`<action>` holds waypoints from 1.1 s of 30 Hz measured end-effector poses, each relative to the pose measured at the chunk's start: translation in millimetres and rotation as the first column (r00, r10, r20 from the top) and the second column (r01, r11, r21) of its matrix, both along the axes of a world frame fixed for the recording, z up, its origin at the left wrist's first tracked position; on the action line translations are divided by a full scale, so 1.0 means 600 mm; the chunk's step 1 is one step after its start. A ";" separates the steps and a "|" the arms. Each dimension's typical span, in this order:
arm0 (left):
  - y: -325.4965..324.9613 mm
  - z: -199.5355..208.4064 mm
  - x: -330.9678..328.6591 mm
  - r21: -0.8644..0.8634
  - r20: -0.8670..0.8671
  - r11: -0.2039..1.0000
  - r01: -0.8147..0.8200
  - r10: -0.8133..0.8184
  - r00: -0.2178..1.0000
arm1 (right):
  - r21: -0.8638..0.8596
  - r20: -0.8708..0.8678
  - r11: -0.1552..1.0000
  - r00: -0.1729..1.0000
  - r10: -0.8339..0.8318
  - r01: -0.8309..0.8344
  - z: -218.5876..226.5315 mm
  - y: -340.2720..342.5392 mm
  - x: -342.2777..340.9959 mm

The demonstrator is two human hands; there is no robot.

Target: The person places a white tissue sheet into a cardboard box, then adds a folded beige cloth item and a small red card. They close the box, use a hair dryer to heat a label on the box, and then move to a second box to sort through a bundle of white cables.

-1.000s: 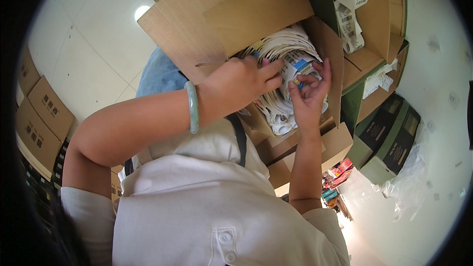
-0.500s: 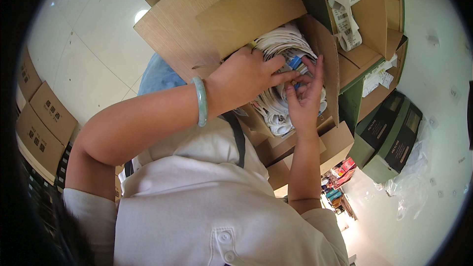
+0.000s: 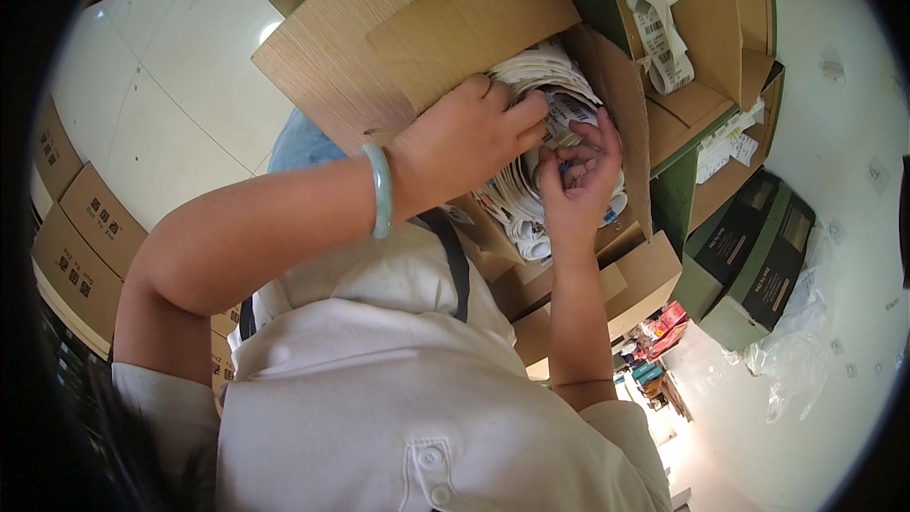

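An opened cardboard box holds a thick bundle of white printed label strips, folded and curled in layers. My left hand, with a pale green bangle on its wrist, reaches in from the left. Its fingers are bent and closed on the edges of the strips; the fingertips are partly hidden. Beside it, my right hand is inside the box near its right wall. The right thumb and index finger stand apart, while the other fingers curl loosely against the labels. Small blue patches show among the strips.
More label strips hang in a carton on the upper right. Green-and-black boxes and clear plastic wrap are by the white wall. Brown cartons stand at the left. A wood-grain board lies beside the box.
My left hand has shifted slightly left and its fingers have drawn back from my right hand. The right fingers have curled more. More printed label surface shows between the hands.
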State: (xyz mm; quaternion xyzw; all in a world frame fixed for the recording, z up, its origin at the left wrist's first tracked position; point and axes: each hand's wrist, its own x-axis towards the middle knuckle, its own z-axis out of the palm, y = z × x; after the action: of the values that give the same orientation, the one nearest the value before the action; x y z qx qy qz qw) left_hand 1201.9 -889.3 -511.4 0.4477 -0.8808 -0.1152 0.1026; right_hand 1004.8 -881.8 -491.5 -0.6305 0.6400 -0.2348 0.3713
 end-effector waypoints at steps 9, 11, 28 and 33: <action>-0.002 -0.009 0.021 -0.028 -0.114 0.997 0.074 -0.077 0.990 | 0.029 -0.020 0.999 1.000 -0.019 0.019 0.005 0.005 -0.002; -0.002 -0.010 0.022 -0.032 -0.111 0.996 0.088 -0.091 0.990 | 0.009 -0.008 1.000 1.000 -0.002 0.002 0.001 0.009 -0.004; -0.004 -0.012 0.015 -0.024 -0.217 0.993 0.114 -0.116 0.969 | 0.027 0.086 0.999 0.995 -0.049 0.047 0.008 0.014 -0.014; 0.009 -0.010 0.001 -0.015 -0.128 0.999 0.034 -0.035 0.991 | -0.035 -0.214 0.999 0.977 -0.028 0.021 0.013 0.019 -0.024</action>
State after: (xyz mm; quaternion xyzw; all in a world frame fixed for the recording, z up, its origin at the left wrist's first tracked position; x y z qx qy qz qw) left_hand 1202.7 -884.1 -517.5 0.4235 -0.8807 -0.1397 0.1600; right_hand 990.3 -870.6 -483.9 -0.6501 0.6800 -0.1804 0.2870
